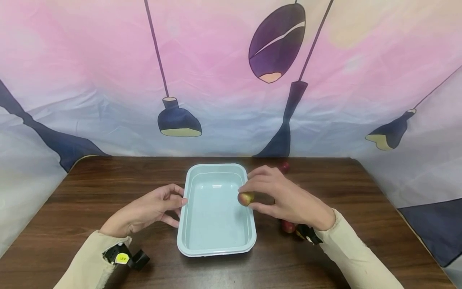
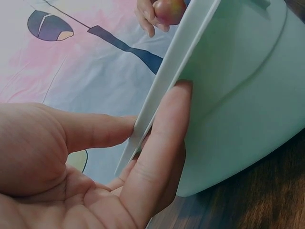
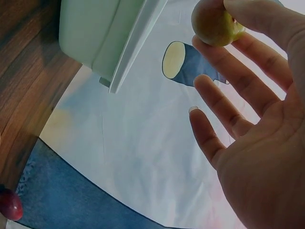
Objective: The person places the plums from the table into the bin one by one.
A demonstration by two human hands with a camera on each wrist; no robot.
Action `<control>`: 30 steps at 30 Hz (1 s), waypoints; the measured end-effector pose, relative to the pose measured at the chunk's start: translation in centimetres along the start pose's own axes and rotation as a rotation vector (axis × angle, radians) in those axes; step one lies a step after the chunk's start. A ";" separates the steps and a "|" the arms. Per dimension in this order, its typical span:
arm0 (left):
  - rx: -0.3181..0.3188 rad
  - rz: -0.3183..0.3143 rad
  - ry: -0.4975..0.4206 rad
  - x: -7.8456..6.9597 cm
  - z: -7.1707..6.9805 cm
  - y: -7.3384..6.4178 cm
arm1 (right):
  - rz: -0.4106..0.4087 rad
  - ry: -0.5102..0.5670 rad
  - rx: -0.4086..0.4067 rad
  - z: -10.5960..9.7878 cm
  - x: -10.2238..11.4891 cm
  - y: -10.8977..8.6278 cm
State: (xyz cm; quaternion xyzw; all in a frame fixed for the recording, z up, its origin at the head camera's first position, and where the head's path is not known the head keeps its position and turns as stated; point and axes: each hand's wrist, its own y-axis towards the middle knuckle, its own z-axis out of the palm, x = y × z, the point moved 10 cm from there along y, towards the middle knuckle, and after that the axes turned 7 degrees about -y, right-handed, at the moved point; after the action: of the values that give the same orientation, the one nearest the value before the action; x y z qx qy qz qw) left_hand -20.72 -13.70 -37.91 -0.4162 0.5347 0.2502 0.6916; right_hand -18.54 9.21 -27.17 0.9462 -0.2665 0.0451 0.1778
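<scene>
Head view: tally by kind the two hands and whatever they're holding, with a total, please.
Hands: 2, left hand and right hand
Tray: 1, pale blue, pinched at its rim by the left hand
Fruit: 1, reddish and yellow-green, held by the right hand
Total: 4

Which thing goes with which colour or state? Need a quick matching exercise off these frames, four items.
Column 1
1. left hand
2. tray
3. right hand
4. table

Column 2
A. brown, wood-grained
B. holds a round fruit between thumb and fingers
C. pinches a rim between thumb and fingers
D. pale blue-green

Pairs: 1-C, 2-D, 3-B, 4-A
</scene>
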 end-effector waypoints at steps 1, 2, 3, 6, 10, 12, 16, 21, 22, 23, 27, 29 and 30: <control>0.002 0.002 0.000 0.0 0.1 0.1 | -0.004 -0.001 -0.002 0.0 0.1 0.0; 0.003 0.000 -0.002 0.0 0.1 0.1 | -0.009 -0.001 -0.004 0.0 0.1 0.0; 0.004 -0.002 -0.002 0.1 0.2 0.2 | -0.012 -0.002 -0.005 0.1 0.2 -0.1; 0.001 -0.007 -0.002 0.1 0.2 0.2 | -0.021 -0.005 -0.007 0.3 0.4 0.0; -0.005 -0.019 0.007 0.2 0.1 0.1 | -0.012 -0.005 0.011 0.8 0.3 0.1; -0.001 -0.019 0.011 0.1 0.0 0.0 | -0.003 -0.001 0.021 1.0 0.3 0.1; 0.010 -0.008 0.009 0.0 0.0 0.0 | -0.006 0.007 0.031 1.3 0.3 0.1; 0.014 0.001 0.002 0.0 0.2 -0.1 | -0.029 0.004 0.039 1.8 0.4 0.2; 0.015 0.002 -0.001 0.0 0.3 0.0 | -0.029 0.001 0.044 1.9 0.4 0.2; 0.013 0.002 -0.004 0.0 0.4 0.0 | -0.027 0.000 0.044 2.0 0.3 0.2; 0.008 0.005 -0.009 0.0 0.5 0.2 | -0.034 -0.008 0.060 2.4 0.2 0.2; 0.000 0.000 -0.006 0.0 0.4 0.0 | -0.038 -0.001 0.068 2.6 0.2 0.4; -0.004 -0.002 -0.003 0.0 0.3 0.0 | -0.041 0.002 0.073 2.7 0.3 0.4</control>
State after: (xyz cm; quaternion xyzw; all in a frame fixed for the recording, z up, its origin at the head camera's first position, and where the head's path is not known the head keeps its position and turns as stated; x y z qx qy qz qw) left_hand -20.53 -13.47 -37.90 -0.4178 0.5328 0.2509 0.6918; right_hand -18.55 7.76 -29.52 0.9573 -0.2448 0.0521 0.1445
